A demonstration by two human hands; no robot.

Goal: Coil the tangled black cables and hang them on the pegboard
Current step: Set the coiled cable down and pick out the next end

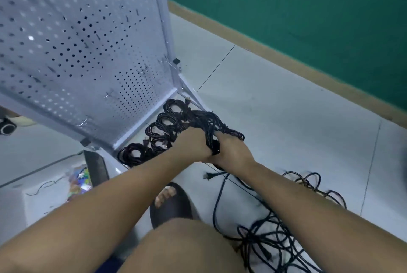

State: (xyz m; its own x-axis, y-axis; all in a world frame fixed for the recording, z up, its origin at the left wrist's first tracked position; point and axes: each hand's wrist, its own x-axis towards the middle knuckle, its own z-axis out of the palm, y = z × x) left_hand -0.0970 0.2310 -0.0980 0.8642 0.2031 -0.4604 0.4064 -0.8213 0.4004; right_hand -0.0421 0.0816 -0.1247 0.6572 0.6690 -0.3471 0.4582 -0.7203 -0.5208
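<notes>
Surroundings: pale tiled floor point(286, 118), green wall point(308, 19) with tan skirting board point(286, 61) on the right. White perforated metal pegboard point(77, 41) on a stand fills the upper left, with small wire hooks point(83, 121) scattered across it. The stand's white leg point(191, 98) runs along the floor just behind the cables. Left of the stand base are a dark flat panel point(97, 167) and a colourful crinkled plastic bag point(80, 181). The person's foot in a black slide sandal point(174, 204) sits between the forearms, near the loose cable.

Cables, three lots:
- Coiled black cables point(163, 127) lie in a row on the floor against the pegboard's bottom edge, loops side by side.
- Black cable bundle point(211, 125) is held over that row. Left hand point(193, 142) and right hand point(231, 151) are both curled tight round it and touching each other; strands run down between them.
- Black plug point(208, 176) sits just below the right hand.
- Tangled black cables point(271, 239) sprawl on the floor at lower right, under the right forearm, uncoiled.
</notes>
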